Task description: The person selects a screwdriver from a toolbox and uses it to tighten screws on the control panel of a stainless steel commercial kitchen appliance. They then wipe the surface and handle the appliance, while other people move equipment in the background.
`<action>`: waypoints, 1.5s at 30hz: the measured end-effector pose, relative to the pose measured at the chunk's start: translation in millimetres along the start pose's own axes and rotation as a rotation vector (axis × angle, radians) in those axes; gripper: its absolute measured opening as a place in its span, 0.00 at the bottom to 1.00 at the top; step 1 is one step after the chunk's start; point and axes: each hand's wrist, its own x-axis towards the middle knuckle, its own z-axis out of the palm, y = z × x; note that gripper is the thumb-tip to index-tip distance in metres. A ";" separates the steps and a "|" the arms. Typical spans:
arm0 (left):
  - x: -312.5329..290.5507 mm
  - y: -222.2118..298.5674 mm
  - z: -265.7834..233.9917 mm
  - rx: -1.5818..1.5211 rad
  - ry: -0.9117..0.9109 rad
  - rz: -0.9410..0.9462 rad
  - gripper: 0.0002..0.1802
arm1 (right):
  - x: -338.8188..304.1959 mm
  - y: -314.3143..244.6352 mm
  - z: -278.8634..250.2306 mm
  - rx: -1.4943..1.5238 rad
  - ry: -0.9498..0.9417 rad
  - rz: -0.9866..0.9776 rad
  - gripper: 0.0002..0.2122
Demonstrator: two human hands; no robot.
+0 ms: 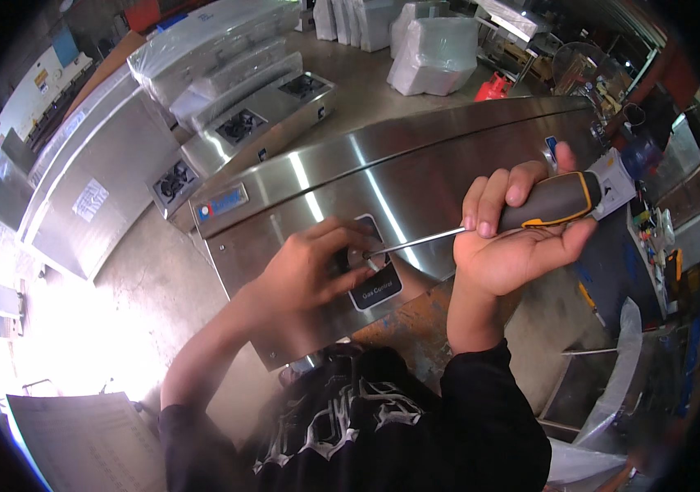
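My right hand (507,234) is wrapped round the grey and orange handle of a screwdriver (552,202). The screwdriver's thin metal shaft runs leftward, and its tip meets the middle of a black control plate (377,291) on a stainless steel panel (440,205). There, the bent fingers of my left hand (309,266) close round the spot where the tip lands. A small pale piece shows between those fingers, too covered to name. My left fingers hide much of the plate's upper left part.
Stainless gas stoves (239,125) with burners stand beyond the panel at the left. Film-wrapped metal units (436,53) are on the floor at the back, near a red gas cylinder (493,87). At the right, a dark bench (622,266) holds tools. A paper sheet (88,443) lies lower left.
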 end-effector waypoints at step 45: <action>-0.9 1.1 1.7 0.012 0.015 0.061 0.17 | 31.4 30.3 17.6 0.083 -0.569 0.297 0.37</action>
